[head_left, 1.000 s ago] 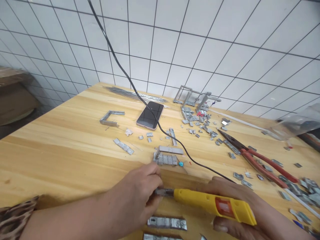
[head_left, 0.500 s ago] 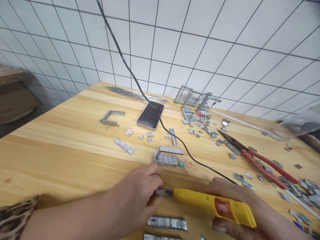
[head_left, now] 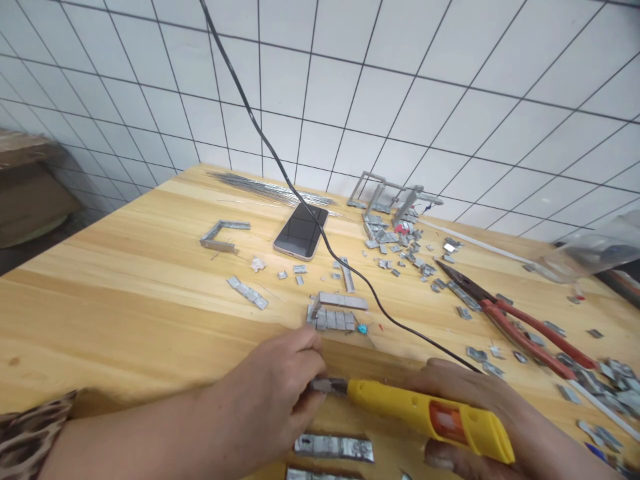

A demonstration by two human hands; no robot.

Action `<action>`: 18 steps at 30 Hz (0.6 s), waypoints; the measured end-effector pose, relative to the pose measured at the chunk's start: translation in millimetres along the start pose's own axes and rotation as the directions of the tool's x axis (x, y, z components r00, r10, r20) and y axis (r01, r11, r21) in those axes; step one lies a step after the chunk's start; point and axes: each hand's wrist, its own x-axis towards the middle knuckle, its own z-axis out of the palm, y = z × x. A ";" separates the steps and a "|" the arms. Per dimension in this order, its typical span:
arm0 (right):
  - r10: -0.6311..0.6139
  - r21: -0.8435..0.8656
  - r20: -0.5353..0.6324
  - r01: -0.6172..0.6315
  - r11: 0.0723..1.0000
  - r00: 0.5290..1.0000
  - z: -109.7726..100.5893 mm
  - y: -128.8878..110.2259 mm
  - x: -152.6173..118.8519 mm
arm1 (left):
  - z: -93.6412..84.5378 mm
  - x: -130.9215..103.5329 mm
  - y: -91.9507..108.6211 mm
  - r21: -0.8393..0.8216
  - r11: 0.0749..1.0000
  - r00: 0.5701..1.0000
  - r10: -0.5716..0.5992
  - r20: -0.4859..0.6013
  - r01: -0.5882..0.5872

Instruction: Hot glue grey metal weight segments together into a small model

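My right hand (head_left: 465,393) is wrapped round a yellow glue gun (head_left: 400,400) with an orange window on its upper side and a dark, metal-tipped nozzle. That nozzle points left and meets the fingertips of my left hand (head_left: 293,380), which are pinched together. What the left fingers hold, if anything, is hidden behind them. Just below the nozzle lies a strip of joined silvery metal pieces (head_left: 334,447), with a second strip (head_left: 320,474) cut off by the lower edge. Beyond my left hand stands a small angled metal frame (head_left: 340,301) on a segmented base.
A black cord (head_left: 280,167) crosses the table towards my right hand. A phone (head_left: 300,230), a bundle of thin rods (head_left: 270,187), red-handled pliers (head_left: 520,333), several upright frames (head_left: 383,200) and loose metal bits (head_left: 410,247) lie around. Behind is a tiled wall (head_left: 350,80).
The black cord has shifted slightly to the right. Both hands and the glue gun stay almost where they were.
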 end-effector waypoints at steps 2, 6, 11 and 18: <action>-0.014 0.010 -0.003 0.014 1.000 1.000 0.1 0.4 -0.5 | -0.1 0.5 0.4 0.000 1.000 1.000 -0.003 -0.001 0.003; 0.016 0.023 0.007 -0.016 1.000 1.000 -0.5 -2.2 1.9 | 0.5 0.8 0.1 -0.009 1.000 1.000 -0.005 -0.008 0.005; 0.077 0.030 0.006 -0.077 0.997 0.997 -3.8 -7.4 7.1 | 0.8 -0.5 -0.7 -0.008 1.000 1.000 0.004 -0.010 -0.005; 0.083 0.043 0.032 -0.084 0.996 0.996 -6.0 -9.3 7.9 | 0.6 1.0 1.2 0.000 1.000 1.000 0.002 -0.012 -0.002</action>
